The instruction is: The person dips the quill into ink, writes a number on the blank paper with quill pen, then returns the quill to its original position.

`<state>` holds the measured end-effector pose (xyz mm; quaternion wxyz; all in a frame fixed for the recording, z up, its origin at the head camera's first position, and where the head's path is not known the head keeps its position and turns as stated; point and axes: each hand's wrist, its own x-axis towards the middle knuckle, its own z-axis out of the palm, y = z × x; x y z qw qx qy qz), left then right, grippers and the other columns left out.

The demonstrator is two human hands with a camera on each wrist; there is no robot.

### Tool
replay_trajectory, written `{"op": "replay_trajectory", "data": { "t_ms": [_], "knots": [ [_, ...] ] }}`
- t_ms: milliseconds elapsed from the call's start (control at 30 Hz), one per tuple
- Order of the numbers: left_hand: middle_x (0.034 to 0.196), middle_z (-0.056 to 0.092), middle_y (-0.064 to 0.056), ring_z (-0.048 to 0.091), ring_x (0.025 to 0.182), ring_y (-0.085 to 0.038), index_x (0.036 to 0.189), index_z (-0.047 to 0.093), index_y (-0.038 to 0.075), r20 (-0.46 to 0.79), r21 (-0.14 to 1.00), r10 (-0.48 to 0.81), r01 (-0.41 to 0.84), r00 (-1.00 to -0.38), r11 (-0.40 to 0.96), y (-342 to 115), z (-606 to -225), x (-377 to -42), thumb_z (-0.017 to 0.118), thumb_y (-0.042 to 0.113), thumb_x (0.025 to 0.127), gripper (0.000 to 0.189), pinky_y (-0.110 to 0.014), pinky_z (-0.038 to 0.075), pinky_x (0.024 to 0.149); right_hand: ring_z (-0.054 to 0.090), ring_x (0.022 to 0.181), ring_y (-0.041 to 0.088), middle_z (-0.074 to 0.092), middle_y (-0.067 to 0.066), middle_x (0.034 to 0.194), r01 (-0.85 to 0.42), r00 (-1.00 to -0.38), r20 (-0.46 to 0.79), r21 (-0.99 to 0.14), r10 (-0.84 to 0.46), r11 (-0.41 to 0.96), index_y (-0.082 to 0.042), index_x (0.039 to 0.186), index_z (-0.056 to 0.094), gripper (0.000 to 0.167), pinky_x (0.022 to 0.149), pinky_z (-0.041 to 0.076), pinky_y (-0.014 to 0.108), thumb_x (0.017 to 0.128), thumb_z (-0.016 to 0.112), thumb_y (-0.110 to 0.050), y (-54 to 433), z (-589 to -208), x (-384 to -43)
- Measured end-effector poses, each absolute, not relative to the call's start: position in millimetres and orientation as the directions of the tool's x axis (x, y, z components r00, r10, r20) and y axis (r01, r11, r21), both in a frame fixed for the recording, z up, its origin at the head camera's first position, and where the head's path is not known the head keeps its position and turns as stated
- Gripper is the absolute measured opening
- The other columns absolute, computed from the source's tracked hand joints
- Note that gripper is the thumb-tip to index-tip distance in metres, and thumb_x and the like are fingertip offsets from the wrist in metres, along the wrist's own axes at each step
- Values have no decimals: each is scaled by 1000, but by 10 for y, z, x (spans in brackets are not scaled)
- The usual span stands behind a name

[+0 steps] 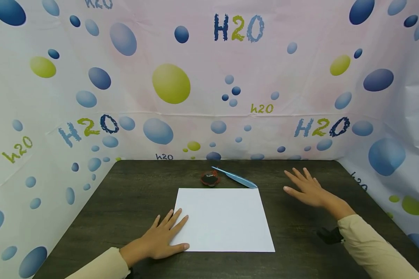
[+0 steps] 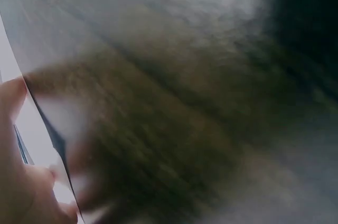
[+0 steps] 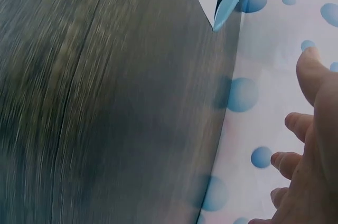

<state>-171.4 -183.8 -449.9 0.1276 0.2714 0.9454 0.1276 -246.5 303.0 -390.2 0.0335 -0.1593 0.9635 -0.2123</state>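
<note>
A blank white sheet of paper (image 1: 227, 221) lies on the dark table. My left hand (image 1: 162, 239) rests on its left edge with the fingers straight and spread; in the left wrist view, part of that hand (image 2: 24, 192) shows at the paper's edge. To the right of the sheet, my right hand (image 1: 309, 192) is held out with extended fingers, holding nothing. Behind the paper lies a light blue feather-shaped quill (image 1: 239, 179), its broad end at the sheet's far right corner. Beside it sits a small red-rimmed object with a dark middle (image 1: 210, 178), its kind unclear.
The dark wood-grain table (image 1: 125, 217) ends at the back and sides against a white sheet-like backdrop (image 1: 202, 50) printed with bubbles and "H2O". Dark table surface lies between the paper and my right hand.
</note>
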Motion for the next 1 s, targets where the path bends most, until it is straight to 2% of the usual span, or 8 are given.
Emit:
{"op": "replay_trajectory", "data": {
  "t_ms": [400,533,700,833,1000],
  "knots": [
    [161,5,-14,6,145,-43,155,18,15,-210,357,547,458,-810,814,-1816,-4389,-1677,42,65,93,83,-75,6,103,-3,139,55,11,30,155,-350,-917,-2,-477,-400,806,-5,152,24,72,99,4,78,99,47,-47,2653,-4032,-2687],
    [161,3,-12,5,145,-42,155,15,19,-211,356,546,457,-811,815,-1829,-4447,-1695,40,67,92,83,-74,5,104,-1,140,54,14,28,156,-369,-902,10,-537,-432,759,-5,152,23,69,101,6,76,100,46,-44,2510,-4110,-2777],
    [162,-1,-8,1,147,-36,156,13,23,-225,334,534,450,-815,828,-1842,-4543,-1728,35,74,89,87,-72,5,106,10,140,52,21,25,155,-364,-896,22,-609,-443,705,-7,152,24,66,104,13,73,101,45,-43,2350,-4201,-2898],
    [162,-1,-8,2,147,-36,155,14,23,-236,330,528,444,-816,833,-1837,-4536,-1733,36,75,88,88,-72,5,106,22,139,49,25,23,154,-358,-896,40,-654,-442,667,-10,152,26,64,104,23,69,101,44,-43,2242,-4242,-2991],
    [162,0,-7,2,147,-36,155,13,25,-248,306,518,441,-818,843,-1844,-4534,-1739,36,75,88,87,-72,6,106,28,138,45,32,23,152,-425,-867,139,-708,-478,564,-3,148,32,56,104,30,64,103,45,-34,2107,-4279,-3146]
  ]
}}
